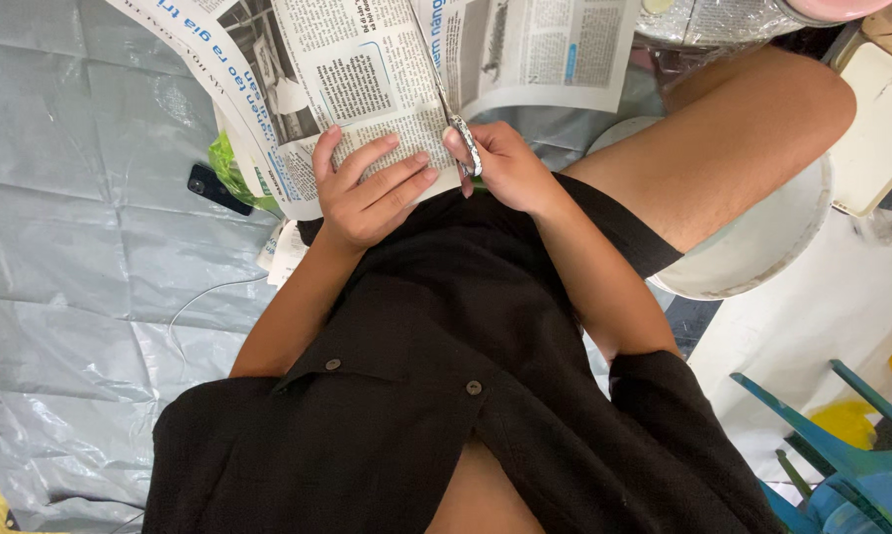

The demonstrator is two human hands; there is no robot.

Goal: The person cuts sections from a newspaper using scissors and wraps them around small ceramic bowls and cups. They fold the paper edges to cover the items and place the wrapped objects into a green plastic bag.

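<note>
Newspaper (367,69) spread ahead over the lap, left hand (367,188) pressed on its near edge. Just right of that, right hand (505,163) on scissors (456,119) cutting into the sheet. Phone (219,188) left of the paper on the floor sheet (80,247). Chair (851,465) at near right.

Probably a home floor: grey plastic sheet (80,247), plastic chair (851,455), phone (219,188).
</note>
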